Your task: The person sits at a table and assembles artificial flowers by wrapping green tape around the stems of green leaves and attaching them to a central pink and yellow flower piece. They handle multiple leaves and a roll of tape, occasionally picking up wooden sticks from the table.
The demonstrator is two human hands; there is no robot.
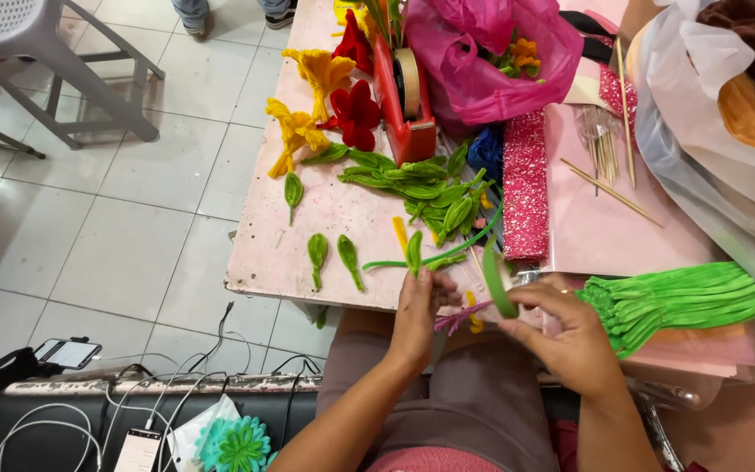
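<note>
At the near edge of the pale pink tabletop [325,218], the left hand [414,319] is closed around a small purple and yellow fuzzy wire flower [463,313], its fingers pinching the stem. The right hand [570,336] grips a long green fuzzy wire strip [498,284] that loops up across a pile of green wire leaves [430,188]. A bundle of bright green fuzzy wires [683,301] lies just beside the right hand.

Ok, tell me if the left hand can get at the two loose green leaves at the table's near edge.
Probably yes: the left hand sits just right of the green leaves, with only bare table between.
</note>
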